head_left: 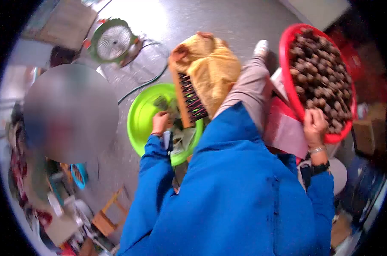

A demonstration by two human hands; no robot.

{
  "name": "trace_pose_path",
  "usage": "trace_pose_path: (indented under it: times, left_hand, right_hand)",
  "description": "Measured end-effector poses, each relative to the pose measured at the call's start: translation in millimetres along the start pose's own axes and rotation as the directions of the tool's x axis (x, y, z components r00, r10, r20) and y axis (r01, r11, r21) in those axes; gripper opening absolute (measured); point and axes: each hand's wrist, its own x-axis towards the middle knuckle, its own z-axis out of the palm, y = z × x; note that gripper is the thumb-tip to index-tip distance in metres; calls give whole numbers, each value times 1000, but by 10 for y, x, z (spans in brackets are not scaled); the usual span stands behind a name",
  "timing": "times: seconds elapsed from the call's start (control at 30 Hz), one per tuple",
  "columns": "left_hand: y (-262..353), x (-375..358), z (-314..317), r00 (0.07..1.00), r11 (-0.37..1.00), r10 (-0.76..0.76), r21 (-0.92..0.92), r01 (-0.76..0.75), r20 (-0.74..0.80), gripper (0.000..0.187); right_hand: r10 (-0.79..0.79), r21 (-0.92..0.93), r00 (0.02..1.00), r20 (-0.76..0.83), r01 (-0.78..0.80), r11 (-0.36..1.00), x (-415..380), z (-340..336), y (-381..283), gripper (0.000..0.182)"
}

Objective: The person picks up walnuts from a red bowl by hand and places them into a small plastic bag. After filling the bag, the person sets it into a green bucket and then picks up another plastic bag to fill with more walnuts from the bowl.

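Observation:
My left hand point(160, 123) is over the bright green basin point(136, 123), its fingers curled; what they hold, if anything, is too blurred to make out. Inside that basin lie a dark greenish lump point(161, 102) and some pale scraps point(187, 138). At the near rim of the red basin point(287, 74), my right hand point(315, 123) has its fingers closed together, their tips among a heap of small round brown walnut-like pieces point(317, 77). Whether a piece is between those fingers cannot be seen.
A wooden-edged piece with dark zigzags point(189, 100) leans over the green basin, a yellow cloth point(215, 68) draped on it. A green round fan point(114, 42) and cable point(148, 83) are on the floor. Left are a small stool point(106, 222) and a blurred patch.

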Motion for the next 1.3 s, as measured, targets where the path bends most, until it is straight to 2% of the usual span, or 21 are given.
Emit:
trace_pose_path:
  times: [0.07, 0.1, 0.17, 0.23, 0.33, 0.37, 0.43, 0.5, 0.53, 0.63, 0.67, 0.7, 0.73, 0.77, 0.83, 0.9, 0.97, 1.1, 1.13, 1.2, 1.3]
  left_hand:
    - [274, -55, 131, 990, 992, 112, 53, -116, 85, 39]
    - [308, 7, 209, 980, 982, 184, -61, -180, 79, 34]
    - [591, -59, 387, 954, 949, 284, -167, -266, 94, 23]
    - [1017, -406, 664, 922, 921, 384, -94, -379, 48, 19]
    - [1412, -761, 993, 896, 896, 437, -128, -426, 78, 16]
    - [1508, -829, 1088, 862, 873, 484, -152, -464, 149, 15]
    - [1632, -986, 1286, 815, 844, 535, -182, -504, 223, 15]
    - [1722, -1166, 1539, 804, 855, 518, -189, -483, 290, 14]
    - [1776, -1303, 1672, 788, 856, 517, -213, -471, 334, 14]
    - [1813, -1550, 2006, 733, 877, 466, -151, -455, 497, 15]
    - [1828, -1675, 2124, 722, 890, 435, -137, -435, 538, 15]
    - [1847, -1789, 2229, 708, 902, 404, -122, -414, 579, 15]
    - [1833, -1822, 2308, 625, 881, 424, -139, -452, 655, 16]
    - [1829, -1881, 2403, 621, 885, 392, -95, -455, 679, 16]
    - [1767, -1921, 2573, 576, 883, 364, -74, -464, 732, 17]
    - [1692, -1933, 2699, 512, 884, 343, -86, -459, 788, 19]
    - [1678, -2021, 2795, 501, 873, 296, -18, -487, 813, 20]
    - [1657, -2129, 2902, 448, 849, 203, 71, -523, 870, 22]
    - [1614, -2104, 2927, 429, 861, 174, 74, -503, 886, 23]
    - [1551, -2046, 2949, 408, 877, 123, 94, -471, 905, 25]
    - [1549, -2018, 2947, 426, 893, 115, 95, -440, 897, 24]
  right_hand:
    - [29, 16, 1000, -2, -29, 999, -22, -3, 39, 8]
    - [8, 13, 1000, -9, -8, 1000, -8, -13, 79, 9]
    - [54, 26, 999, -6, -54, 998, 14, -95, 28, 9]
    - [72, 105, 997, -33, -68, 992, 7, -165, 7, 9]
    - [-128, 38, 990, -58, 131, 991, -60, -327, -114, 7]
    - [-262, -11, 964, 36, 263, 965, -64, -385, -132, 6]
    - [-470, 35, 880, 72, 468, 883, -200, -301, -191, 12]
    - [-375, 120, 899, 224, 357, 926, -403, -148, -273, 16]
    - [-348, 100, 876, 333, 335, 937, -504, -59, -260, 19]
    - [-34, 44, 828, 560, 11, 999, -810, 211, -46, 22]
    - [-23, 40, 833, 552, 2, 999, -829, 232, -3, 22]
    - [101, -64, 782, 615, -78, 995, -837, 250, 50, 26]
    - [226, -172, 715, 662, -149, 974, -815, 229, 61, 31]
    - [235, -176, 719, 654, -157, 972, -794, 208, 67, 31]
    - [368, -263, 611, 700, -258, 930, -765, 187, 56, 39]
    - [384, -260, 598, 703, -287, 922, -820, 259, 79, 41]
    - [355, -239, 669, 653, -264, 935, -887, 335, 90, 40]
    - [406, -226, 576, 710, -360, 905, -937, 488, 176, 24]
    - [407, -224, 576, 709, -362, 905, -904, 470, 165, 24]
    - [450, -250, 513, 731, -412, 876, -840, 426, 155, 23]
    - [416, -226, 530, 739, -387, 894, -791, 420, 228, 24]
